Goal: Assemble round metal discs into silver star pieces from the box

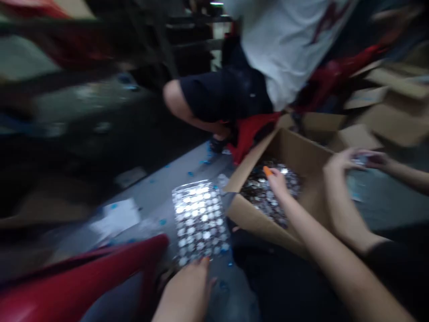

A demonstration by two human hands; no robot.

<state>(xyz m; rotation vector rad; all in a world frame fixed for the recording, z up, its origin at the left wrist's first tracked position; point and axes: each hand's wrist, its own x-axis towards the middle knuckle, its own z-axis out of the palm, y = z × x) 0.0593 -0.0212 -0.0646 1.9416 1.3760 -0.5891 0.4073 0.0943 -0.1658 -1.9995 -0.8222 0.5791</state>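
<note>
My left hand (189, 286) grips the near edge of a clear plastic tray (201, 219), with an orange-tipped finger over the rim. Rows of shiny, silvery round pieces fill the tray, which is tilted above the grey floor. My right hand (279, 183) reaches into an open cardboard box (264, 219), an orange-tipped finger stretched out over a heap of loose shiny round pieces (264, 197). Its other fingers are blurred and partly hidden, and nothing shows in its grasp.
A co-worker's hands (342, 162) hold something small and shiny right of the box. Another person in dark shorts (231, 94) sits beyond it. A red plastic seat (100, 273) stands at lower left. White paper (120, 217) and small blue bits lie on the floor. Cardboard boxes (395, 116) stand at right.
</note>
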